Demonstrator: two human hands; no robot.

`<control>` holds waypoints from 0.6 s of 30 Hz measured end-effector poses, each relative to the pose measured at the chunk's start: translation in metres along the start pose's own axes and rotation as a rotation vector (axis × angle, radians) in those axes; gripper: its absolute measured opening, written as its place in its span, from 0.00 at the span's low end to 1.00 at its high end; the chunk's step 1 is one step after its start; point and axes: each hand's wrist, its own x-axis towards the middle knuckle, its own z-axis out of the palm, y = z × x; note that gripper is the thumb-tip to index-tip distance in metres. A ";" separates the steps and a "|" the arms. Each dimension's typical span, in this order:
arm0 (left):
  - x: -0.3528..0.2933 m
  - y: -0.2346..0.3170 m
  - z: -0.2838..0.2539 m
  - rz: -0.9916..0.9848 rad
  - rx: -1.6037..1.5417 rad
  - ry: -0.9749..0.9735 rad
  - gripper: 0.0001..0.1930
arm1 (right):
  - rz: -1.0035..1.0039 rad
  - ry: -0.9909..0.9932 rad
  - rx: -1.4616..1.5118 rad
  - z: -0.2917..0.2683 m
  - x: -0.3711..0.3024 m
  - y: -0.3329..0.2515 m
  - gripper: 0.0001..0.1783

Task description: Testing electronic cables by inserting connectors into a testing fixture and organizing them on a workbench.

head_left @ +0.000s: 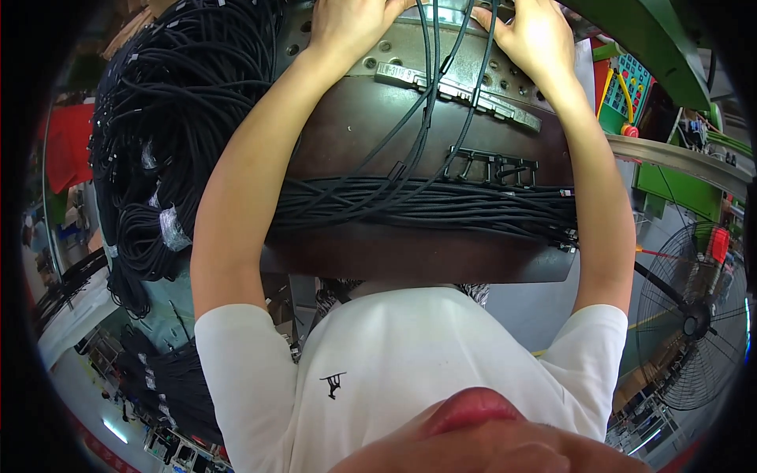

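Note:
At the top edge, my left hand (351, 25) reaches over a metal plate with round holes (378, 49), its thumb pointing toward the middle. Opposite it, my right hand (538, 39) has its thumb stretched out beside a black cable (487, 49). The other fingers of both hands are cut off by the picture's edge, so I cannot see what they hold. Several black cables run from between my hands, over a grey metal bar (505, 112), to a bundle of black cables (410, 206) lying across the brown table (339, 130) between my forearms.
A black ladder-shaped plastic piece (516, 172) lies against the bundle. A big heap of black cables (169, 102) rises beside my left arm. A green machine part (639, 39) and a control panel with a red button (628, 131) are at the right, above a fan (694, 322).

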 end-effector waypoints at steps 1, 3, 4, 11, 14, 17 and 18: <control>-0.001 0.003 -0.002 -0.051 -0.141 0.035 0.15 | 0.075 -0.072 0.087 -0.005 -0.001 -0.002 0.30; 0.001 0.008 -0.009 -0.037 -0.116 0.033 0.16 | 0.114 -0.058 0.069 0.000 -0.003 0.003 0.29; 0.000 0.011 -0.014 -0.033 -0.156 0.020 0.17 | 0.169 -0.126 0.101 -0.002 -0.004 0.004 0.29; -0.118 0.059 -0.169 -0.006 -0.942 -0.911 0.19 | 0.025 0.321 0.236 -0.127 -0.224 0.043 0.13; -0.228 0.085 -0.204 -0.498 -0.804 -1.543 0.15 | 0.765 0.658 0.379 -0.114 -0.331 0.074 0.19; -0.292 0.082 -0.159 -0.506 -0.170 -1.050 0.13 | 0.891 -0.078 0.327 -0.071 -0.383 0.007 0.24; -0.308 0.073 -0.156 -0.664 -0.056 -0.983 0.14 | 0.438 -0.306 0.046 -0.052 -0.423 0.003 0.22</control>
